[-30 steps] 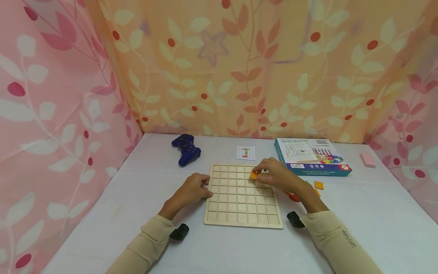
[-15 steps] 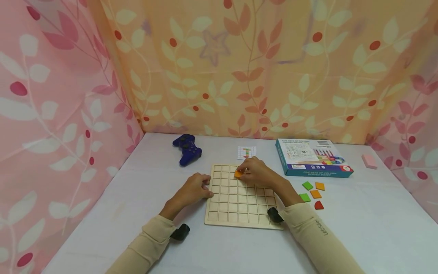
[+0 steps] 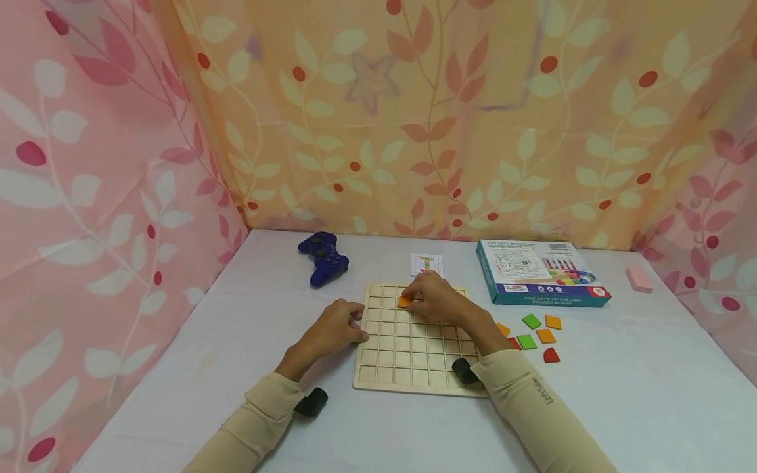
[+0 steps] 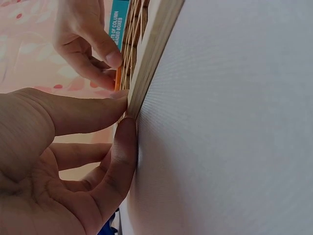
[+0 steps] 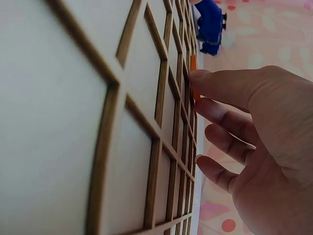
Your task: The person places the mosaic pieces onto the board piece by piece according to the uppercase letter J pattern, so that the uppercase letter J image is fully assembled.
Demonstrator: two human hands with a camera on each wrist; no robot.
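A square wooden grid board [image 3: 384, 376] lies on the white table in front of me. At its left edge my left hand [image 3: 332, 326] holds the rim with thumb and forefinger, the other fingers bent, as the left wrist view shows. My right hand [image 3: 439, 302] pinches a flat orange square tile [image 3: 403, 302] over the board's upper rows, left of its middle. The right wrist view shows the tile edge-on between thumb and forefinger, against the grid; whether it sits inside a cell I cannot tell. Behind the board lies a pattern card [image 3: 434, 259], partly covered by the right hand.
Right of the board lie loose orange, green [image 3: 527, 341] and red tiles [image 3: 551, 355], some partly behind the right forearm. A boxed bead game [image 3: 550, 295] and a pink block [image 3: 639, 279] stand farther back. A blue game controller [image 3: 323, 258] lies back left.
My right hand has moved left across the board with the orange tile, uncovering loose tiles on the right. The left hand has stayed at the board's left edge.
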